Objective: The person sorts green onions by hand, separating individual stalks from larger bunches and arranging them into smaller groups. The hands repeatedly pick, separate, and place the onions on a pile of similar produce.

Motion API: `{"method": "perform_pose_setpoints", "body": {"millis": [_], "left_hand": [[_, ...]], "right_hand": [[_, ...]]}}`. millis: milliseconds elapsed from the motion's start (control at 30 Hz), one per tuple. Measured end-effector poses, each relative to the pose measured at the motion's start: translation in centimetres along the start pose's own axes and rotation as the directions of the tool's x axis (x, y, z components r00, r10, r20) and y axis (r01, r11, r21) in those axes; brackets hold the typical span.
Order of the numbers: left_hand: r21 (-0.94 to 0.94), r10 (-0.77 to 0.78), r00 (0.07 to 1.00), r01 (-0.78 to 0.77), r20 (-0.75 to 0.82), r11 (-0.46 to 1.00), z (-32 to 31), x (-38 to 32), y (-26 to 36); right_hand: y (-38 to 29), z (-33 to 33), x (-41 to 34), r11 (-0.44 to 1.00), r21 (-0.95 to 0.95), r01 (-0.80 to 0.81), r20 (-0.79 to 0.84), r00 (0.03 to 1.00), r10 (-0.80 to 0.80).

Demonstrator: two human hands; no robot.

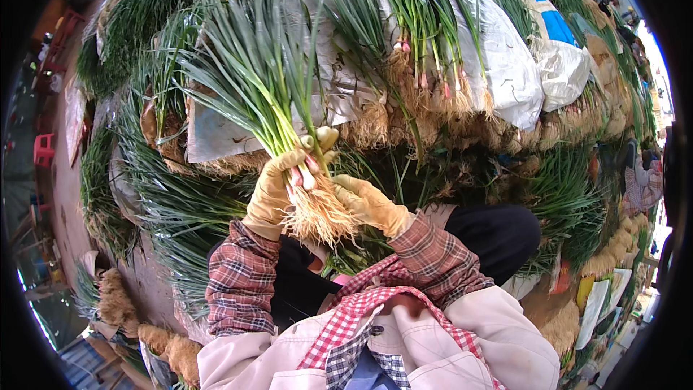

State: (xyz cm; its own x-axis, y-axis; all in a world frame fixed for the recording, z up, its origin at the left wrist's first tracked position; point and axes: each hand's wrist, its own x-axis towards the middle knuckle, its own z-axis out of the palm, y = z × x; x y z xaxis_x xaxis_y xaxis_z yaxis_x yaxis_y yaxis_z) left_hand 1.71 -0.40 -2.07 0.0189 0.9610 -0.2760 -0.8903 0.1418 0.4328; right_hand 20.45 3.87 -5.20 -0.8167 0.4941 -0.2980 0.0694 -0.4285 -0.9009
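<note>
A bunch of green garlic (277,114) is gripped in my gloved left hand (273,189), its leaves fanning up and to the left. The pinkish-white bulbs show at my thumb, and a thick tuft of pale roots (319,214) hangs below them. My gloved right hand (368,200) touches the right side of the bulbs and roots; its fingertips are partly hidden behind them. Beyond my hands, more loose green garlic stalks (427,38) lie on a white plastic sheet (509,59), roots toward me.
Heaped leafy bundles (178,200) lie at my left, and others (568,200) at my right. Rows of roots (363,132) edge the covered pile in front. A red plastic stool (43,150) stands far left. Another person (641,184) sits at the far right.
</note>
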Motion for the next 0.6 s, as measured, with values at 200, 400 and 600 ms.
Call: {"method": "perform_pose_setpoints", "body": {"millis": [200,400,600], "left_hand": [[0.144,-0.133,0.989,0.142,-0.071,0.979,-0.1,-0.6,-0.2],[-0.021,0.146,0.989,-0.146,-0.006,0.989,1.4,-0.3,1.5],[-0.169,0.059,0.998,-0.054,0.023,0.984,1.7,0.1,1.5]], "right_hand": [[3.7,-1.5,2.9,0.918,-0.394,0.047,-0.141,0.984,-0.111],[6.7,-2.8,-3.3,0.065,-0.997,-0.052,-0.001,0.793,0.609],[-0.6,-11.3,6.0,0.219,-0.761,-0.61,-0.647,0.688,-0.33]]}}
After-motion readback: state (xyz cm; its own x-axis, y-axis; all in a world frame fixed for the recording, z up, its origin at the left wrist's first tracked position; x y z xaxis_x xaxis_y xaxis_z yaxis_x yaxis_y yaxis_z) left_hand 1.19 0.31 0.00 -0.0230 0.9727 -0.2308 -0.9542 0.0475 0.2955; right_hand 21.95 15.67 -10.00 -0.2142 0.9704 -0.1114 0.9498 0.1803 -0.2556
